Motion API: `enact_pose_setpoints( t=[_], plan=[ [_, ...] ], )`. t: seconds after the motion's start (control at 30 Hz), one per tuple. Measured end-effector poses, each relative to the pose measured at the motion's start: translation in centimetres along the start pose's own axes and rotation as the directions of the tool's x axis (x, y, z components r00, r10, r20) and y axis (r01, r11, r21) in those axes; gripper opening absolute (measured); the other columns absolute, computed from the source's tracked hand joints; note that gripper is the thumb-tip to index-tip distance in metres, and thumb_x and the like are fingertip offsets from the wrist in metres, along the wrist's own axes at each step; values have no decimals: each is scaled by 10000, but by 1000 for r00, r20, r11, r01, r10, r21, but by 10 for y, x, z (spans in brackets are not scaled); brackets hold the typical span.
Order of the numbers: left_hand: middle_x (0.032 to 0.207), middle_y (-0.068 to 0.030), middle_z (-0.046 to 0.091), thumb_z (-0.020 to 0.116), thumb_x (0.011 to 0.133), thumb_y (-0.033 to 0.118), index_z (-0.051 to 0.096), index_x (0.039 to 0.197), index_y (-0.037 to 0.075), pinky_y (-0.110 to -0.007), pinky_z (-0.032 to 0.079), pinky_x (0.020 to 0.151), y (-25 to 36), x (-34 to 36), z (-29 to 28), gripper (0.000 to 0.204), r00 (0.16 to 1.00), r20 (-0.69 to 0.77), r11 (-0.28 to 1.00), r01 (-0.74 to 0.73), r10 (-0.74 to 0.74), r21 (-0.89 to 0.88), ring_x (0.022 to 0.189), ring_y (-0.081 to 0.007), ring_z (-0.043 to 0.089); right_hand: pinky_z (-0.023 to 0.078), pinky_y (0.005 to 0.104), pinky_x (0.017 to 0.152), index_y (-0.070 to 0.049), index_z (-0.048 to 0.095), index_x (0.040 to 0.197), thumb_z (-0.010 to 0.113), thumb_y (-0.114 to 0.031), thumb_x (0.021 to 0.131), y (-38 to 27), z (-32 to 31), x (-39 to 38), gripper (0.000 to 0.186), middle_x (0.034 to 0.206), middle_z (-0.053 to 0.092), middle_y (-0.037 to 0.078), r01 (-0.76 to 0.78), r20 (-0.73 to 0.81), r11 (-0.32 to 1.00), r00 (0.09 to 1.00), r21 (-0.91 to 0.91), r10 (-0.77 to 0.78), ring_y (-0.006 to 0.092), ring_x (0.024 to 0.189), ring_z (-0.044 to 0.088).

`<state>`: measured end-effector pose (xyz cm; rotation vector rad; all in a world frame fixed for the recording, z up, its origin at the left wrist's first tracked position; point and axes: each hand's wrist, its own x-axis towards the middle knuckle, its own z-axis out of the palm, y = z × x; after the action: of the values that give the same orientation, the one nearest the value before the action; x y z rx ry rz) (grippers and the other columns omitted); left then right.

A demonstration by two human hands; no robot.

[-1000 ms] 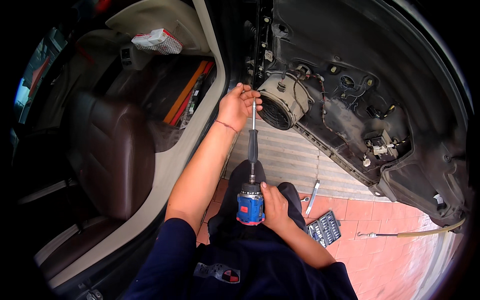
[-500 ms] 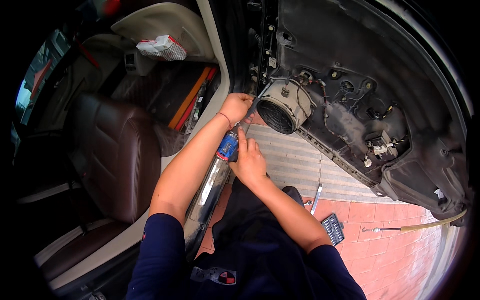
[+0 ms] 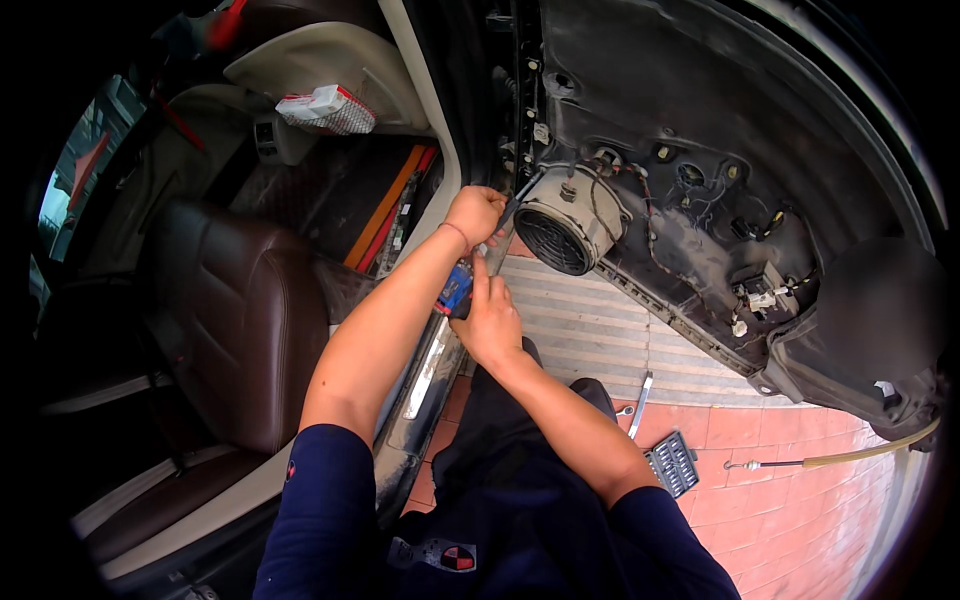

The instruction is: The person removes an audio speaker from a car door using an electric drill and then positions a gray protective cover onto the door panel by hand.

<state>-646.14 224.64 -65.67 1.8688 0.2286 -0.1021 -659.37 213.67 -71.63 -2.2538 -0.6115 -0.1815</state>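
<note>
Blue cordless drill, above the door sill: right hand's fingers clamped on it, left hand's closed round the long driver shaft, which runs beside the round speaker. Car door: inner trim apparently off, wiring harness bare, speaker in place, driving seemingly unfinished. Trigger and chuck hidden by hands; tip contact too small to tell.

Right of centre, we have open room over the striped floor beside the right hand. The blue drill fills the gap toward the left forearm; the round speaker blocks the way above, and the door walls off the upper right.
</note>
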Motion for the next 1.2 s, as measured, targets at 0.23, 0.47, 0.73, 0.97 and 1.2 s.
enact_pose_setpoints(
  t=[0.23, 0.47, 0.73, 0.97, 1.2],
  plan=[
    [920, -128, 681, 537, 975, 67, 636, 1152, -88, -303, 558, 488, -1, -2, 0, 255, 1000, -4, 999, -1, 2, 33, 669, -193, 681, 531, 450, 884, -15, 137, 1558, 878, -152, 640, 4, 5, -2, 1188, 1133, 485, 223, 18, -5, 1000, 1000, 6, -18, 417, 1071, 549],
    [929, -120, 686, 539, 979, 68, 639, 1161, -79, -302, 563, 516, 0, -4, 1, 255, 1000, -8, 1000, -12, 12, 15, 681, -192, 687, 535, 462, 867, -54, 181, 1554, 846, -106, 628, 9, 11, -4, 1141, 1127, 493, 211, 14, -44, 1000, 999, 14, -13, 421, 1060, 566],
    [947, -120, 696, 541, 978, 75, 643, 1179, -64, -329, 594, 664, -13, 11, -28, 265, 997, -27, 983, -65, 71, 173, 808, -202, 692, 537, 462, 838, -55, 177, 1552, 875, -108, 616, -3, 38, 8, 1169, 1113, 503, 207, -32, -124, 997, 991, 71, 41, 423, 1056, 582],
    [891, -124, 664, 476, 917, -22, 615, 1210, -33, -330, 568, 631, 7, 21, -30, 324, 995, -59, 995, 74, -78, -71, 715, -211, 651, 550, 441, 793, 1, 152, 1549, 884, -102, 596, 7, 34, 5, 1206, 1084, 503, 206, 10, -128, 1000, 992, 21, -7, 405, 1002, 584],
    [1116, -196, 695, 552, 856, 157, 753, 987, 19, -366, 511, 918, 16, 71, 9, 277, 988, -1, 871, -133, 152, 473, 1032, -331, 670, 561, 415, 781, 2, 161, 1554, 887, -111, 578, 11, 30, 1, 1222, 1077, 503, 202, 30, -110, 999, 993, -21, -32, 392, 1012, 584]
  ],
)
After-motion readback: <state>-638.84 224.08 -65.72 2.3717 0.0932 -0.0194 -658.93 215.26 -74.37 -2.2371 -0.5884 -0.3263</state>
